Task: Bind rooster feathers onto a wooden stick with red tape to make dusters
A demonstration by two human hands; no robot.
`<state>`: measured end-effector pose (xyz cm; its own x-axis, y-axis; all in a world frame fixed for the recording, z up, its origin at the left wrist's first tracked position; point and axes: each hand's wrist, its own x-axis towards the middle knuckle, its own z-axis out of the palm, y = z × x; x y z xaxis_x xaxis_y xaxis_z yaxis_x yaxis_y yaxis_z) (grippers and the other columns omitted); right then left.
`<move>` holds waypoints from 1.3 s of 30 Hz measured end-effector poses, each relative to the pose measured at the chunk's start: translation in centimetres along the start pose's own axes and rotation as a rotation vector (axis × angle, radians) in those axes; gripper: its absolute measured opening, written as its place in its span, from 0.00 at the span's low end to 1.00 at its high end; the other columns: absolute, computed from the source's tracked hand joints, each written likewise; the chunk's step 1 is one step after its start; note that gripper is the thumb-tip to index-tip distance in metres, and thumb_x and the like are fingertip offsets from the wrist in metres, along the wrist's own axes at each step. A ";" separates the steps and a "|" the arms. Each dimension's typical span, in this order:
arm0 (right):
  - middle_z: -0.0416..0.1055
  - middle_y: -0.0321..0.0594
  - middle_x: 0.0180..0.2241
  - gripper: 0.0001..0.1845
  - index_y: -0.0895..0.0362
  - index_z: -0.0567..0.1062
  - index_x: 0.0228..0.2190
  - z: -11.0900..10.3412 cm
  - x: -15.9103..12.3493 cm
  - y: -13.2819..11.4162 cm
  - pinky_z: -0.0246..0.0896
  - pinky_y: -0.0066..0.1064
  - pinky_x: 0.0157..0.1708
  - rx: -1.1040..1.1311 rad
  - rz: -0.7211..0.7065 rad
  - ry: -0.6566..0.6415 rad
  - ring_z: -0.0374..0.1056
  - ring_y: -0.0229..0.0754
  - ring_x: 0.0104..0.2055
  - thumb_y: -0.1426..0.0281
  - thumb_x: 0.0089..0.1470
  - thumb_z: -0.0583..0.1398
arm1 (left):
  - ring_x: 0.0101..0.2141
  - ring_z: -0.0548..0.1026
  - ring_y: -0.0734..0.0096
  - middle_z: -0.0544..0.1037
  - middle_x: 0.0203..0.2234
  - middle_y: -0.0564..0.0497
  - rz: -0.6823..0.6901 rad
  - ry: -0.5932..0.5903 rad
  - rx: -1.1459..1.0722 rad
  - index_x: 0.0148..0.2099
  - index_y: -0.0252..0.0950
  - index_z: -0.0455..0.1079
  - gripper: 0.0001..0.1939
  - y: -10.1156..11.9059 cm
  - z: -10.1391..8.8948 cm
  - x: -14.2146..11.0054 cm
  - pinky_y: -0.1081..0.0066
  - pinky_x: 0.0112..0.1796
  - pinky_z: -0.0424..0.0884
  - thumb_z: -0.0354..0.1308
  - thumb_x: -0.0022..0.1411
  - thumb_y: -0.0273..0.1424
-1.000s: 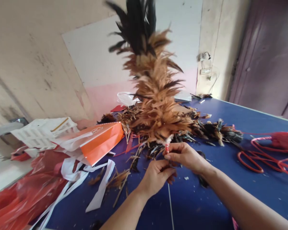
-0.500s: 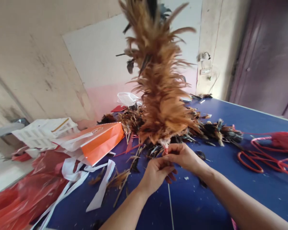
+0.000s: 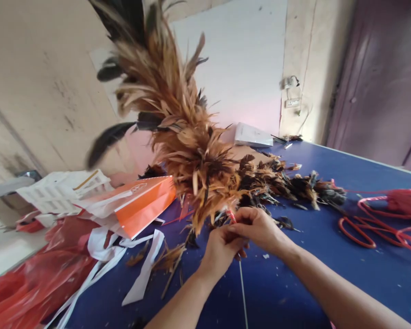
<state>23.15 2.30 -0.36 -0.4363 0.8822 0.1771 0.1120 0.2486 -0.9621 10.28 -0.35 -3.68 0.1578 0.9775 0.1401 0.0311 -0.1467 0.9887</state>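
A large feather duster [image 3: 192, 146], brown with long black feathers at its far end, rises from my hands and leans to the left. Red and white wrapping [image 3: 230, 216] shows at its narrow base. My right hand [image 3: 262, 230] pinches the base between thumb and fingers, just below the wrapping. Right beside it, my left hand [image 3: 221, 251] is closed around the lower end, touching the right. What lies between the left fingers is mostly hidden.
Loose brown and black feathers [image 3: 267, 180] lie behind on the blue table [image 3: 373, 283]. Red cord [image 3: 406, 205] sits at the right. On the left are an orange paper bag [image 3: 145, 208], white strips [image 3: 145, 269] and a red plastic bag [image 3: 37, 283].
The duster has turned in my fingers and swung from nearly upright to a clear lean leftward. Both hands have stayed at its base with little movement.
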 end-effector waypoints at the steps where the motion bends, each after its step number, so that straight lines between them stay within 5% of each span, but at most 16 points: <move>1: 0.65 0.30 0.13 0.10 0.59 0.69 0.23 0.0 0.0 -0.1 0.54 0.23 0.13 0.026 0.003 -0.033 0.62 0.34 0.14 0.65 0.45 0.61 | 0.16 0.68 0.78 0.73 0.18 0.51 0.010 -0.005 0.018 0.25 0.31 0.70 0.12 0.1 -0.1 -0.1 0.77 0.19 0.63 0.61 0.51 0.37; 6: 0.68 0.34 0.16 0.12 0.60 0.71 0.24 -0.6 0.2 0.2 0.59 0.25 0.18 0.174 -0.008 -0.219 0.66 0.37 0.17 0.63 0.45 0.63 | 0.17 0.66 0.78 0.69 0.15 0.53 0.064 -0.143 0.069 0.26 0.31 0.72 0.15 0.8 -1.2 -0.3 0.76 0.21 0.63 0.57 0.55 0.38; 9: 0.68 0.33 0.17 0.14 0.61 0.70 0.24 -0.8 0.5 0.8 0.59 0.25 0.19 0.228 -0.032 -0.182 0.65 0.34 0.18 0.62 0.43 0.64 | 0.17 0.64 0.80 0.70 0.18 0.52 0.100 -0.167 0.037 0.26 0.31 0.71 0.14 0.4 -1.4 -0.1 0.76 0.21 0.61 0.56 0.56 0.37; 16: 0.66 0.30 0.16 0.15 0.60 0.67 0.21 -0.1 0.9 1.0 0.55 0.21 0.15 0.272 -0.034 0.004 0.59 0.29 0.15 0.64 0.38 0.66 | 0.14 0.64 0.80 0.70 0.15 0.55 0.035 0.051 -0.131 0.26 0.31 0.69 0.09 -0.4 -0.3 0.4 0.77 0.16 0.61 0.64 0.48 0.31; 22: 0.63 0.29 0.13 0.15 0.60 0.68 0.22 -0.6 0.1 0.5 0.48 0.20 0.09 0.365 -0.011 -0.164 0.56 0.29 0.10 0.63 0.41 0.66 | 0.16 0.70 0.77 0.78 0.24 0.43 -0.043 -0.284 -0.401 0.29 0.28 0.73 0.13 0.0 -0.6 -0.4 0.79 0.15 0.62 0.63 0.50 0.36; 25: 0.63 0.29 0.12 0.16 0.62 0.70 0.27 -1.0 0.0 0.6 0.50 0.21 0.09 0.430 0.003 -0.281 0.56 0.30 0.09 0.62 0.43 0.65 | 0.15 0.71 0.77 0.78 0.25 0.42 -0.099 -0.359 -0.511 0.32 0.28 0.74 0.15 -0.2 -0.7 -0.5 0.80 0.15 0.60 0.64 0.49 0.38; 35: 0.65 0.31 0.16 0.13 0.61 0.70 0.22 -0.1 0.1 -0.3 0.55 0.22 0.16 0.280 -0.059 0.021 0.58 0.29 0.17 0.64 0.42 0.65 | 0.16 0.65 0.83 0.72 0.18 0.55 -0.016 -0.040 -0.411 0.28 0.32 0.70 0.10 -0.3 0.1 0.1 0.80 0.18 0.58 0.67 0.44 0.29; 39: 0.66 0.32 0.18 0.14 0.62 0.70 0.24 -0.1 0.3 0.1 0.56 0.21 0.18 0.327 -0.046 -0.004 0.59 0.29 0.18 0.64 0.41 0.66 | 0.15 0.62 0.82 0.68 0.14 0.56 0.061 0.008 -0.220 0.25 0.31 0.69 0.09 0.1 -0.2 0.0 0.78 0.18 0.58 0.65 0.47 0.30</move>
<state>23.18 2.64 -0.41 -0.4379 0.8713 0.2215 -0.1997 0.1460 -0.9689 10.07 -0.31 -3.60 0.1447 0.9692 0.1992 -0.1947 -0.1695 0.9661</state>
